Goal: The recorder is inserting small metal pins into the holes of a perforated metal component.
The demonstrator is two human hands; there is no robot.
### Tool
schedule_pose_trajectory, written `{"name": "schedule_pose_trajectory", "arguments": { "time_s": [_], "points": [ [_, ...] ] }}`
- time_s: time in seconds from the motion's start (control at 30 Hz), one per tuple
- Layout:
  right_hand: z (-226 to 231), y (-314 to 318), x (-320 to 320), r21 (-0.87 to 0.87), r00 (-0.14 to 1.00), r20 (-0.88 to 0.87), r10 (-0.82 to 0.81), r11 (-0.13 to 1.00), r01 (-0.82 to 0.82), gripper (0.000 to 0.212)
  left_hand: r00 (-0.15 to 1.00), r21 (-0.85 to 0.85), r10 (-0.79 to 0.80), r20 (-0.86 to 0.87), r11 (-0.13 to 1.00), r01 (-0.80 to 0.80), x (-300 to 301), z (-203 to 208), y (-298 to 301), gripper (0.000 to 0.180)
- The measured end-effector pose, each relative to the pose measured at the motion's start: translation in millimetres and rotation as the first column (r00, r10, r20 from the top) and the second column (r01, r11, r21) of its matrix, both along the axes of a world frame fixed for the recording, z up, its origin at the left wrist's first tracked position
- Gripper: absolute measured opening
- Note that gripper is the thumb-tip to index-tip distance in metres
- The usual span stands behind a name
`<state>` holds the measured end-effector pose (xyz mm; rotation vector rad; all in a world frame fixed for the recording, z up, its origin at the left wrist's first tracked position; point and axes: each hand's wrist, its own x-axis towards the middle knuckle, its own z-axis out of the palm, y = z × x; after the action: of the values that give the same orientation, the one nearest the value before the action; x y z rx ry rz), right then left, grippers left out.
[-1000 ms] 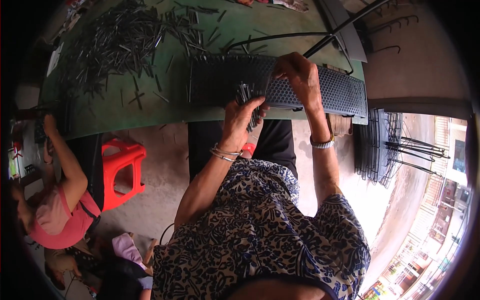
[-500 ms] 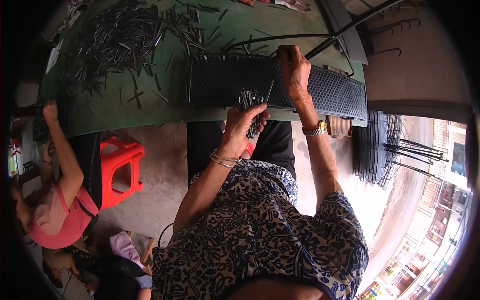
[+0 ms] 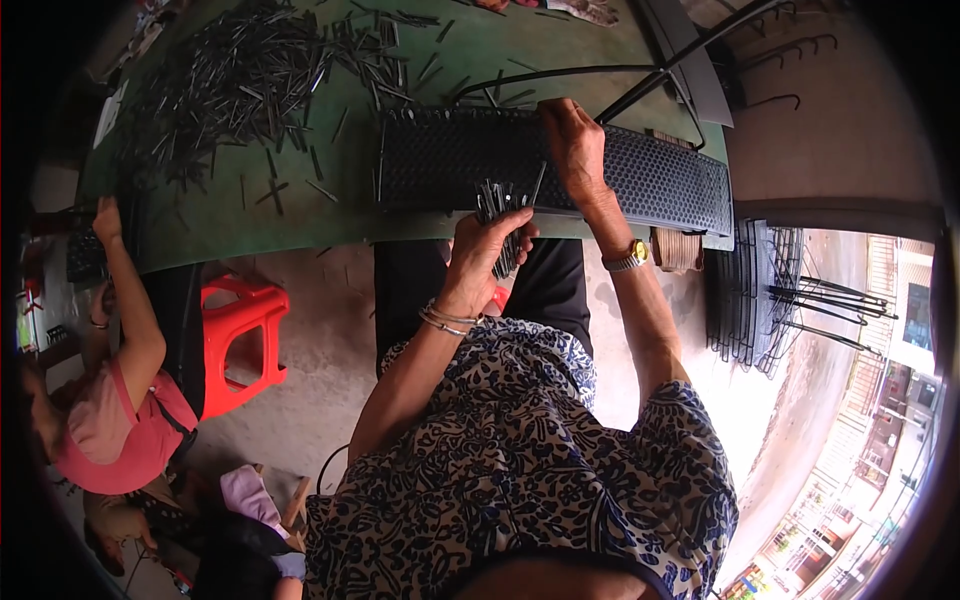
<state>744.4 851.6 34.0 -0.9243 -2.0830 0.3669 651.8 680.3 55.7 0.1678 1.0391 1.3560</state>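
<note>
A bundle of short, thin dark strips (image 3: pixel 497 203) stands upright in my left hand (image 3: pixel 485 243), its thumb pressed across them. One strip leans out to the right, above the rest. In front of me a long black perforated panel (image 3: pixel 640 172) lies along the table's near edge. My right hand (image 3: pixel 577 150) is at the panel's far edge, left of its right half, with fingertips pinched together and pointing away. Whatever sits between those fingertips is too small or hidden to make out. Raised black rods (image 3: pixel 560 72) rise behind the panel's far edge.
A large heap of loose dark strips (image 3: pixel 235 90) covers the left of the green table (image 3: pixel 345 220). A red stool (image 3: pixel 240 345) stands at left, beside a person in pink (image 3: pixel 125 435). Black wire racks (image 3: pixel 755 300) stand at right.
My right hand has moved a little left along the panel's far edge. My left hand and its bundle of strips have stayed in place.
</note>
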Motion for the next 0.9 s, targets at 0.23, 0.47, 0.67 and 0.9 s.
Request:
{"name": "schedule_pose_trajectory", "arguments": {
  "time_s": [0.23,0.47,0.67,0.9],
  "points": [
    [8,3,5,-0.024,0.983,0.075,0.17,0.985,-0.168,0.01,1.0,0.008,-0.003,-0.024,1.0,0.003,1,0,-2,0.015],
    [-2,0,3,0.004,0.997,0.02,0.069,0.998,-0.069,0.012,1.0,0.003,-0.014,-0.019,1.0,0.014,2,-1,-4,0.015],
    [-1,8,0,0.032,0.988,0.13,-0.088,0.996,0.084,0.013,1.0,0.022,-0.005,-0.004,1.0,0.005,-1,2,-1,0.014],
    [20,-14,13,-0.36,0.995,0.077,-0.068,0.928,0.092,0.021,1.0,0.054,0.017,-0.004,0.998,-0.017,-3,3,1,0.014]
  ]
}}
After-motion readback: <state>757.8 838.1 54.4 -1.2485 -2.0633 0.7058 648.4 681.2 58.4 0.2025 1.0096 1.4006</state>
